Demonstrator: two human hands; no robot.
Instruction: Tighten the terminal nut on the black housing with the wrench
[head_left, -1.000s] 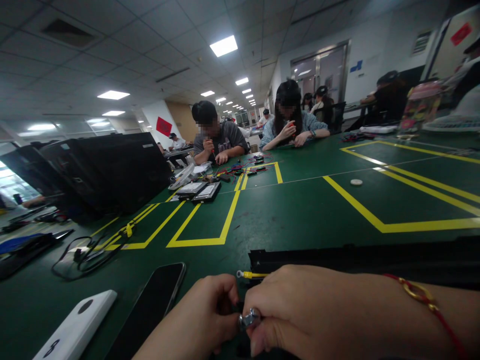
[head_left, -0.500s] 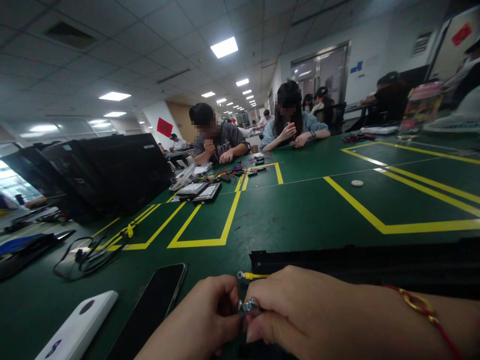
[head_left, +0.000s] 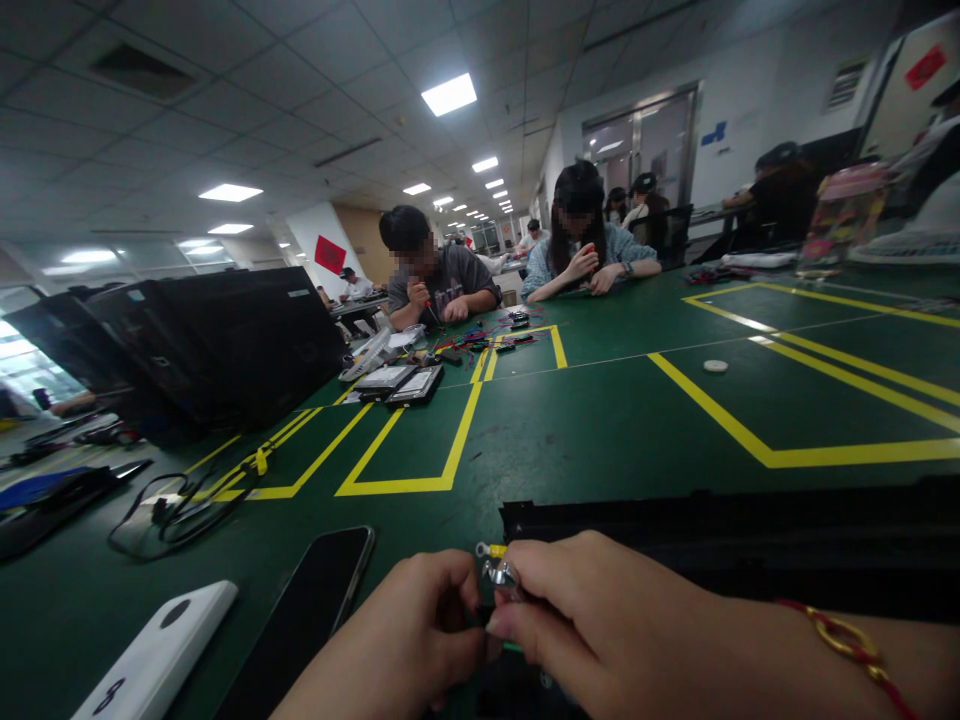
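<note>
Both my hands are close together at the bottom of the head view, over the green bench mat (head_left: 420, 470). My right hand (head_left: 600, 620) pinches a shiny metal fitting (head_left: 501, 573), possibly a nut, between thumb and fingers. A yellow-sleeved ring terminal (head_left: 491, 550) sticks out just above it. My left hand (head_left: 409, 630) is curled around a small dark part (head_left: 481, 612), mostly hidden by my fingers. A short green wire (head_left: 514, 647) shows below my right hand. A red cord bracelet with a gold link (head_left: 847, 640) circles my right wrist.
A black smartphone (head_left: 300, 620) and a white phone-shaped case (head_left: 157, 650) lie left of my hands. A long black bar (head_left: 720, 525) lies behind them. Yellow tape marks the mat. Two people work across the bench among wires and several circuit boards.
The metal fitting has moved up between my fingers, and my right hand has turned and shifted up. It now covers most of the yellow terminal sleeve, which showed at full length before.
</note>
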